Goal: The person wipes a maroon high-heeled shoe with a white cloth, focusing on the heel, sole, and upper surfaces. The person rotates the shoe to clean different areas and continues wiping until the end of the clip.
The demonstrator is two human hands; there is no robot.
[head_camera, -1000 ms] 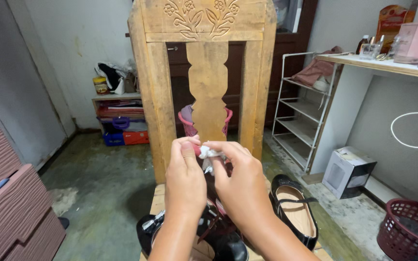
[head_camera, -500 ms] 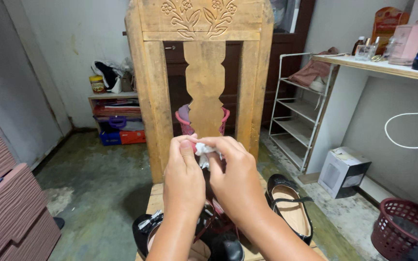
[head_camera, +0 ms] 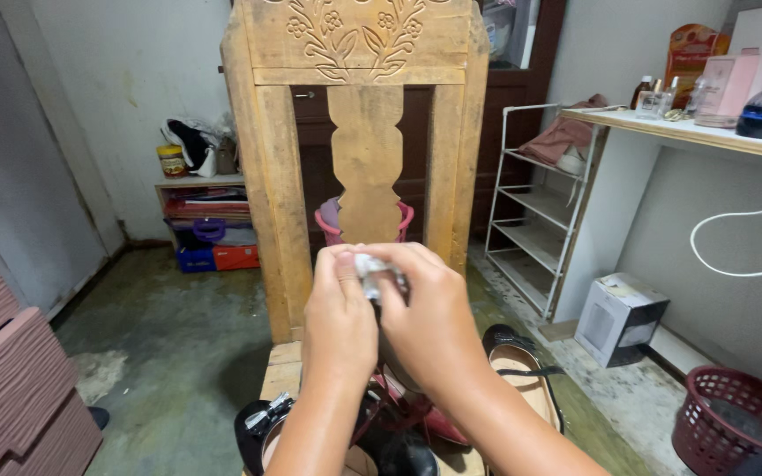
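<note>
Both hands sit slightly lower against the carved wooden chair back (head_camera: 359, 132) than before. Left hand (head_camera: 339, 322) and right hand (head_camera: 429, 322) stay raised together, fingertips pinched on a small white object (head_camera: 369, 266).

We see the room under soft, even indoor light with no single lamp in view and no harsh glare. Our left hand (head_camera: 339, 322) and right hand (head_camera: 425, 322) are evenly lit and reasonably sharp, though the small white object (head_camera: 372, 271) pinched between them is too bright and blurred to make out. A broad, soft shadow spreads on the concrete floor (head_camera: 169, 344) at the foot of the wooden chair (head_camera: 363, 132). The wide lens bends the shelf (head_camera: 707, 132) and walls toward the edges. Dark shoes (head_camera: 266, 427) at the bottom edge lose detail.
</note>
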